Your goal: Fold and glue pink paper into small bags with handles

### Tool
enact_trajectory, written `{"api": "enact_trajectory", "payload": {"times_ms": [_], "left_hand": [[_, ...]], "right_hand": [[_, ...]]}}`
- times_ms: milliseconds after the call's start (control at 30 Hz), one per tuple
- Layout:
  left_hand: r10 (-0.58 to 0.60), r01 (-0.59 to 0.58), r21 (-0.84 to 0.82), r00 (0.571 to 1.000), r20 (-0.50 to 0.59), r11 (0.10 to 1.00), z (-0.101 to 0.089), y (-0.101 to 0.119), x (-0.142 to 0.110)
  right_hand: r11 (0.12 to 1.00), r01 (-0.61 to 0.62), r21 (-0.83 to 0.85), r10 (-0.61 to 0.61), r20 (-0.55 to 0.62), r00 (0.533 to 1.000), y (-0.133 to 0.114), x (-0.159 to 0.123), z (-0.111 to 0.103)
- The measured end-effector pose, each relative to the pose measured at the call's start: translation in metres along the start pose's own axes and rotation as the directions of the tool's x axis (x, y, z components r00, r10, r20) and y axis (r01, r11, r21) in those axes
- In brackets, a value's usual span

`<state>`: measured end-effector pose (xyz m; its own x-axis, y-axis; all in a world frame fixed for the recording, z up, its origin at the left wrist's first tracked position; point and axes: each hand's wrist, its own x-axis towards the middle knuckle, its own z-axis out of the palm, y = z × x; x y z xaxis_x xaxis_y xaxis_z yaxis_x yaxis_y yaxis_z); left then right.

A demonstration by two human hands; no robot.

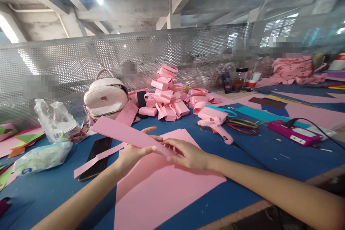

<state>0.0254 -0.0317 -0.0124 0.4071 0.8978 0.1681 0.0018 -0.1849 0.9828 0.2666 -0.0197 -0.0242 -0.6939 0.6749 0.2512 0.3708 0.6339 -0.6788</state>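
A long pink paper strip slants across both hands above the table. My left hand supports it from below, thumb laid over its near edge. At the strip's right end, my right hand pinches it between thumb and fingers. Large pink paper sheets lie beneath the hands on the blue table. To the left, a narrow pink strip crosses a black phone. A pink glue gun rests on its side to the right of my right hand.
A heap of folded pink paper pieces stands behind the hands, beside a pale backpack. Plastic bags lie left. A magenta power strip and coloured bands lie right. A perforated metal partition borders the table's back.
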Motion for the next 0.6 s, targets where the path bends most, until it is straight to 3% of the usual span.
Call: {"api": "enact_trajectory", "payload": {"times_ms": [267,600], "left_hand": [[0.030,-0.034,0.148,0.999,0.029,0.988,0.0027,0.0058,0.0007],[-0.021,0.019,0.123,1.000,0.011,0.992,0.0035,0.0073,0.0002]], "right_hand": [[0.983,-0.028,0.181,0.019,0.051,0.999,-0.0009,0.0005,-0.0004],[0.982,-0.009,0.188,-0.007,0.085,0.996,-0.0087,-0.0006,-0.0059]]}}
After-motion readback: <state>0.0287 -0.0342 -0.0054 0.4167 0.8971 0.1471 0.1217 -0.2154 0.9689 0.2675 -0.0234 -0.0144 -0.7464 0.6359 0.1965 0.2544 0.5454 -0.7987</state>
